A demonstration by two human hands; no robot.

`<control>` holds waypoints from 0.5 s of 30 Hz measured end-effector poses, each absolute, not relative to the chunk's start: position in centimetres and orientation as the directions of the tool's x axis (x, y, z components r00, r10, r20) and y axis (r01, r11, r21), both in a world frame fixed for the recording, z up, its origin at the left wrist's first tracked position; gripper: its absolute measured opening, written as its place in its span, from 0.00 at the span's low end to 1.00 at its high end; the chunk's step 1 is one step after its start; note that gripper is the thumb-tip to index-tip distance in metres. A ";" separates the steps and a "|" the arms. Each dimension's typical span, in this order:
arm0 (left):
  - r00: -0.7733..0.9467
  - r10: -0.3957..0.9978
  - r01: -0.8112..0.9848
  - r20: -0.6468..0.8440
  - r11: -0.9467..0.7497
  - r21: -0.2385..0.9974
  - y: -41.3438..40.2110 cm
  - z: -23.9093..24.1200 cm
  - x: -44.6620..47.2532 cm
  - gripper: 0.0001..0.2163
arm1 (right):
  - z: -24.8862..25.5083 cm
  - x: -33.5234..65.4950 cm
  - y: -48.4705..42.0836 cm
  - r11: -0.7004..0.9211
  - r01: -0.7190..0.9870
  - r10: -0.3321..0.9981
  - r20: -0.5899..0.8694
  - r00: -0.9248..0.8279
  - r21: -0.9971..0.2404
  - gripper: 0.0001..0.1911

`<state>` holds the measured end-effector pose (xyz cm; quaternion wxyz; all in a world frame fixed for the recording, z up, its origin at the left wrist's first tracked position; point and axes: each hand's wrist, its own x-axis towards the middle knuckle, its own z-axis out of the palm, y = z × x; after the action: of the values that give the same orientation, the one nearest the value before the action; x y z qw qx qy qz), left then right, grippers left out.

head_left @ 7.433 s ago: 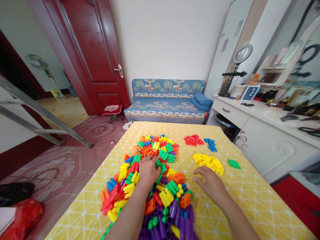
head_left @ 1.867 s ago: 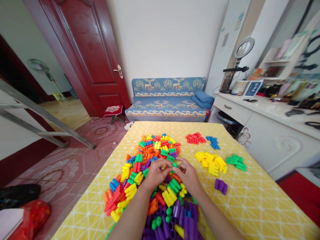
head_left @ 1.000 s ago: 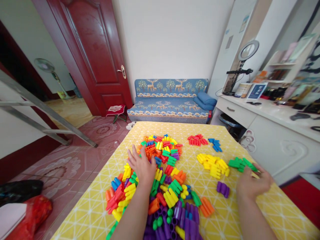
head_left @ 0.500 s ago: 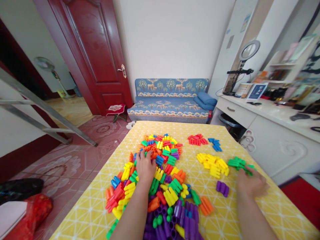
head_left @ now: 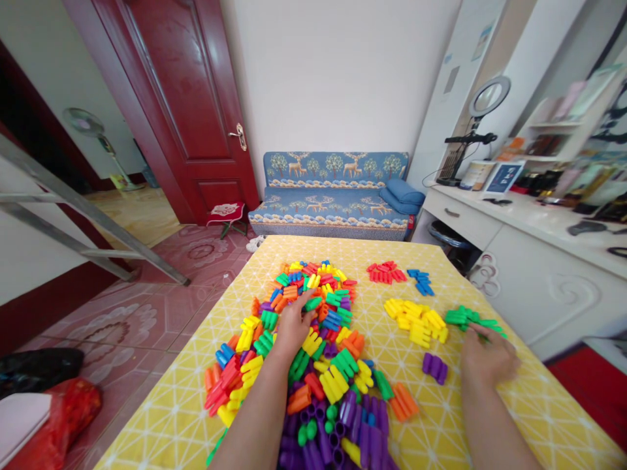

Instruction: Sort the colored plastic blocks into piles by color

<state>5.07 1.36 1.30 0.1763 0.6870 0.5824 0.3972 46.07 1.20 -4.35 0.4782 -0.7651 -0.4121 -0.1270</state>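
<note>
A big mixed pile of coloured plastic blocks (head_left: pixel 318 372) covers the near left of the yellow tablecloth (head_left: pixel 490 418). My left hand (head_left: pixel 292 326) lies on this pile, its fingertips closed on a green block (head_left: pixel 314 303). My right hand (head_left: pixel 487 360) rests at the near edge of the green group (head_left: pixel 465 316), fingers curled over a green piece. Sorted groups lie to the right: red (head_left: pixel 385 274), blue (head_left: pixel 420 282) and yellow (head_left: pixel 416 320). A purple block (head_left: pixel 434 367) and an orange block (head_left: pixel 404 399) lie between pile and hand.
A white dresser (head_left: pixel 539 281) with a ring light (head_left: pixel 486 98) stands on the right. A blue sofa (head_left: pixel 333 196) sits beyond the table's far edge. A dark red door (head_left: pixel 186 98), a metal frame (head_left: pixel 73 215) and a red bag (head_left: pixel 59 411) are on the left.
My left hand has slid right across the pile and closed on a green block. My right hand has carried green pieces out to the green group and stays there.
</note>
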 end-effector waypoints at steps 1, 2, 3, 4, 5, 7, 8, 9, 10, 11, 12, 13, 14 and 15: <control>0.009 0.941 0.656 0.339 -0.261 0.708 1.4 1.2 5.1 0.24 | -4.3 45.9 1.1 -0.249 0.705 0.450 0.566 0.691 -0.664 0.19; 0.011 0.938 0.651 0.347 -0.271 0.709 1.4 1.2 5.1 0.24 | -4.2 45.7 1.1 -0.271 0.668 0.393 0.553 0.734 -0.693 0.17; 0.013 0.933 0.645 0.360 -0.283 0.710 1.4 1.1 5.1 0.23 | -4.0 45.5 1.0 -0.263 0.654 0.356 0.559 0.749 -0.709 0.15; 0.012 0.927 0.639 0.374 -0.295 0.711 1.4 1.1 5.1 0.22 | -3.9 45.3 1.0 -0.218 0.669 0.335 0.589 0.735 -0.710 0.13; 0.010 0.922 0.630 0.387 -0.306 0.713 1.4 1.1 5.1 0.22 | -3.7 45.0 1.0 -0.160 0.688 0.302 0.628 0.717 -0.708 0.12; 0.007 0.910 0.603 0.415 -0.335 0.724 1.4 1.2 5.2 0.20 | -3.1 44.1 1.0 -0.028 0.726 0.236 0.701 0.673 -0.687 0.11; 0.006 0.901 0.583 0.434 -0.356 0.731 1.3 1.2 5.3 0.19 | -2.7 43.5 1.0 0.030 0.742 0.218 0.729 0.648 -0.669 0.11; 0.008 0.890 0.558 0.456 -0.382 0.737 1.2 1.3 5.4 0.19 | -2.3 42.7 0.9 0.085 0.756 0.217 0.752 0.622 -0.649 0.11; 0.014 0.878 0.528 0.478 -0.412 0.742 1.0 1.5 5.5 0.19 | -1.7 41.9 0.8 0.140 0.765 0.233 0.772 0.591 -0.628 0.11; 0.025 0.866 0.495 0.500 -0.445 0.746 0.9 1.6 5.7 0.19 | -1.1 41.0 0.7 0.197 0.767 0.267 0.786 0.557 -0.610 0.11; 0.039 0.853 0.460 0.521 -0.478 0.748 0.7 1.8 5.8 0.19 | -0.5 39.9 0.5 0.256 0.758 0.308 0.794 0.524 -0.599 0.11; 0.058 0.839 0.425 0.541 -0.512 0.747 0.5 2.0 6.0 0.19 | 0.1 38.8 0.3 0.318 0.737 0.356 0.796 0.490 -0.596 0.11; 0.082 0.825 0.391 0.559 -0.543 0.744 0.3 2.3 6.2 0.19 | 0.7 37.7 0.1 0.378 0.706 0.408 0.792 0.454 -0.599 0.10; 0.104 0.811 0.360 0.576 -0.570 0.738 0.1 2.5 6.4 0.19 | 1.3 36.4 -0.2 0.426 0.667 0.466 0.781 0.416 -0.611 0.10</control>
<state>6.42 0.09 2.53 0.2136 0.7117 0.4113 0.5280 36.42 -0.19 1.32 0.6537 -0.5300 -0.5347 -0.0769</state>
